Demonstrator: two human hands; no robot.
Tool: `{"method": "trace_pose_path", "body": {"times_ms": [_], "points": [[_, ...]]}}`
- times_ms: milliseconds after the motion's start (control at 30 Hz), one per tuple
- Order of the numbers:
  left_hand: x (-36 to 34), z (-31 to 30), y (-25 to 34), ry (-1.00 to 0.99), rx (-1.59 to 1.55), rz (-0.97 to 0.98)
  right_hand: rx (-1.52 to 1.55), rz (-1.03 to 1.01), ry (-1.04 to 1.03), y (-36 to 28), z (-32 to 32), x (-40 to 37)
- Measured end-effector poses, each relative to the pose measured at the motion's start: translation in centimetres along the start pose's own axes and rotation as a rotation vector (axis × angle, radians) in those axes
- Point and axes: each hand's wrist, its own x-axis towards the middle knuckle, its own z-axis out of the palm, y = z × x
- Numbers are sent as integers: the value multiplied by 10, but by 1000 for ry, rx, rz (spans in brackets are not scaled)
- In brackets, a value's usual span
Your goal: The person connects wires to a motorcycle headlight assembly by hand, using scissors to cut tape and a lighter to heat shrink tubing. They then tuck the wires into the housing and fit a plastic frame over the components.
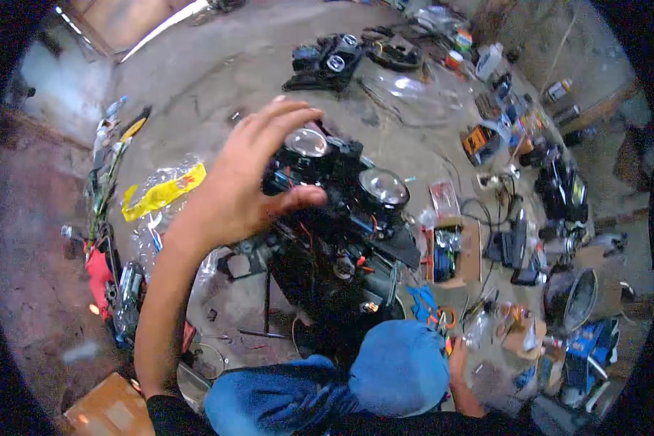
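Observation:
My left hand (258, 163) is raised over the left side of a black headlight assembly (334, 174), its fingers spread and curved and nothing seen between them. The assembly has two round clear lenses, one (307, 142) just beyond my fingertips and the other (384, 187) further right. Coloured wires show below the lenses. Low on the right, my right hand (458, 352) is beside my blue-clad knee (401, 367), near orange-handled scissors (445, 317) and a blue item (421, 301). Its fingers are mostly hidden and blurred.
A yellow strip (166, 195) on clear plastic lies left. Another black assembly (325, 64) is at the top. On the right are an open cardboard box (471, 251), cables, bottles and a round metal container (570, 299). A cardboard box (109, 408) stands at lower left.

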Motion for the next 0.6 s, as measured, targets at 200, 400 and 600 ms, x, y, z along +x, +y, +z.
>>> {"method": "trace_pose_path", "body": {"times_ms": [200, 400, 600], "points": [[-4, 6, 7, -83, 55, -213, 69, 73, 107, 46, 26, -1], [-36, -10, -27, -105, -65, -416, 509, 21, 354, -93, -54, 69], [-42, -8, -36, -104, -67, -431, 499, -831, 298, -374, -201, 116]]}}
